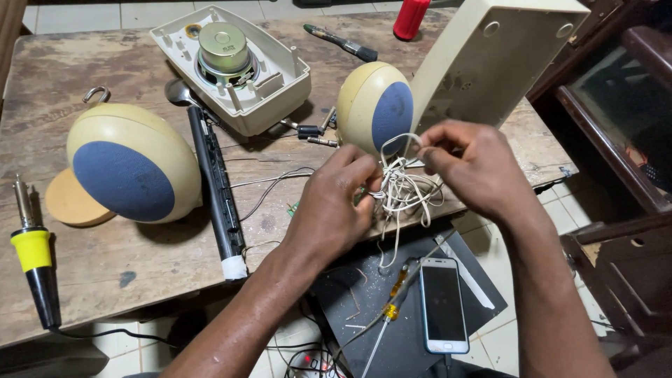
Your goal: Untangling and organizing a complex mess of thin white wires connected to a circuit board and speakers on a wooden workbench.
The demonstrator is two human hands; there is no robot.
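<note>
A worn wooden table [126, 266] fills most of the frame, with pale floor tiles showing past its edges. At the far left lies a soldering iron [31, 255] with a yellow collar, and just right of it a cream, egg-shaped speaker [133, 164] with a blue front rests beside a round wooden disc [70, 203]. A long black bar [217, 192] runs down the middle left, and above it, in the upper middle, an opened speaker housing [234, 66] shows its bare driver. At the centre both hands meet over a tangled bundle of white wire [406, 192], just in front of a second small speaker [376, 106] and a tall cream casing [490, 59]. The left hand [329, 210] is closed around the bundle's left side; the right hand [472, 164] pinches a loop at its top between fingertips. The step in hand looks like working the tangle loose, though which strand leads where is hard to tell. The next move calls for a steady grip with the left and a fine, gentle pull with the right. At the lower right lie a screwdriver [388, 315] and a phone [443, 304] on a dark board [392, 346].
</note>
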